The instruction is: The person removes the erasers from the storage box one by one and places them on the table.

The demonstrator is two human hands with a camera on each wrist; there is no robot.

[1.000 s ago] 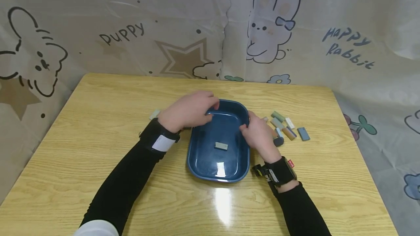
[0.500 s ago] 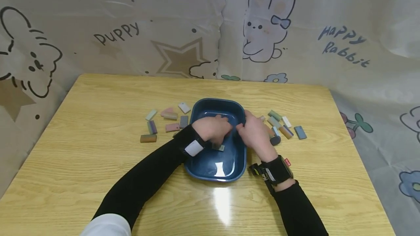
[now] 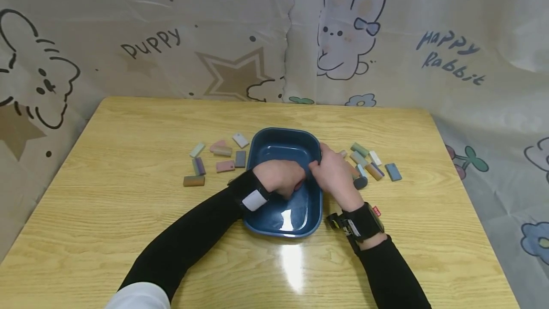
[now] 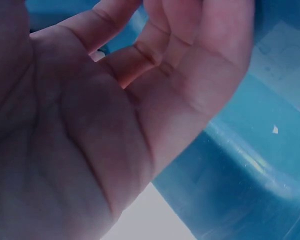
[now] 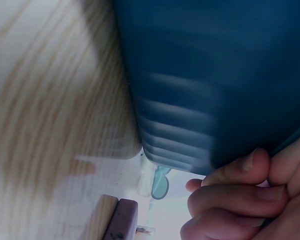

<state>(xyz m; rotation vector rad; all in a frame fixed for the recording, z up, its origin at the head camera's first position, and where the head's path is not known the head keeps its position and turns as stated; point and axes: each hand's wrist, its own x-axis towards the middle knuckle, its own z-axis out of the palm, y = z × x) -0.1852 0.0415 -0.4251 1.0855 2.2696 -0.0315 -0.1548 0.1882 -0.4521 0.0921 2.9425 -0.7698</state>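
A deep blue rectangular tray with rounded corners stands mid-table in the head view. My left hand reaches down inside it with bent fingers, over the spot where a small pale block lay. That block is hidden in the head view. The left wrist view shows the left hand's palm and bent fingers, but their tips run out of frame, so a hold on the block cannot be made out. My right hand grips the tray's right wall, thumb on the inner side and fingers curled outside.
Several small coloured blocks lie left of the tray, among them a brown one and a pink one. Another group sits to the right, with a blue block outermost. A printed cloth hangs behind the wooden table.
My left hand has moved from the tray's far left edge down and right into it, covering the pale block and baring the left group of blocks. The right hand keeps its grip.
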